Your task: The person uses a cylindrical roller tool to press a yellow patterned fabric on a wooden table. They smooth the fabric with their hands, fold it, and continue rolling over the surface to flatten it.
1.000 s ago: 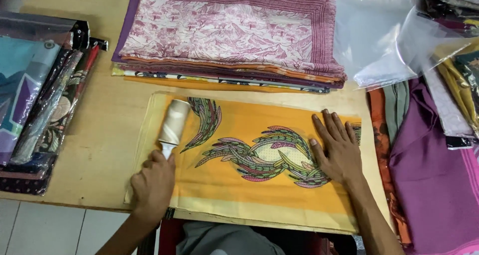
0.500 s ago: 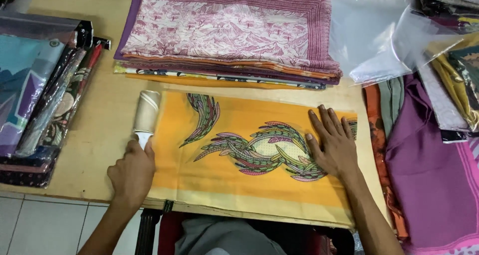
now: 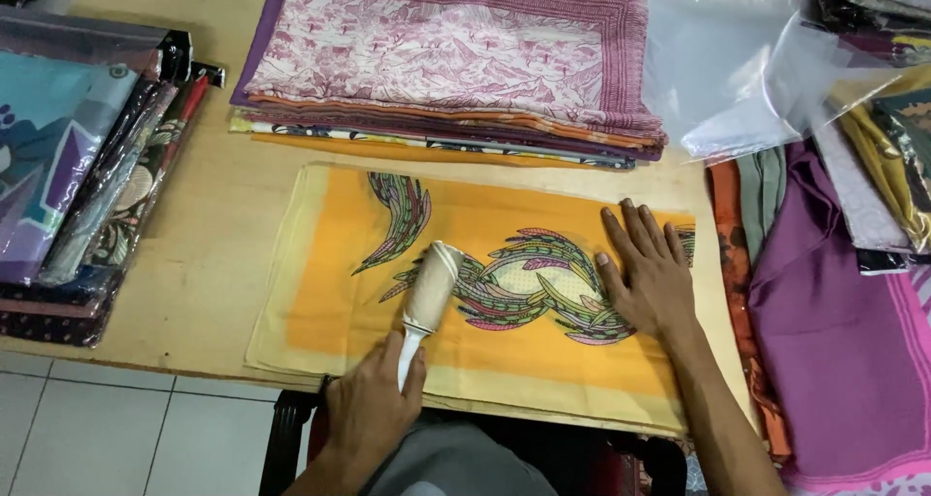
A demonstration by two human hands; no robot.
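Here, a lint roller (image 3: pixel 430 288) is held by its white handle in the left hand (image 3: pixel 373 409), the grip being closed around that handle with the fingers wrapped over it. The pale roller head extends away from the grip, up and slightly to the right, and is laid on a folded orange cloth (image 3: pixel 485 292) printed with a green and purple feather pattern. The cloth is spread flat on the wooden table (image 3: pixel 208 254), and its near edge is passed under the grip. Well to the right of the grip, the right hand (image 3: pixel 648 273) is pressed flat on the same cloth, palm down with the fingers spread and straight, so nothing is held in it; the feather pattern is partly covered by it. Beyond the roller head, farther from the grip, a stack of folded cloths (image 3: pixel 446 60) is seen, topped by a pink and white patterned piece with a purple border. To the far left of the grip, packaged fabrics in clear wrapping (image 3: pixel 68 166) are piled at the table's edge. Past the flat hand, on the right, loose clear plastic bags (image 3: pixel 737 79) and a heap of purple, grey and orange fabrics (image 3: pixel 834 312) are found. Below the left hand, a grey-clad lap (image 3: pixel 456 467) and a tiled floor (image 3: pixel 126 428) are visible.
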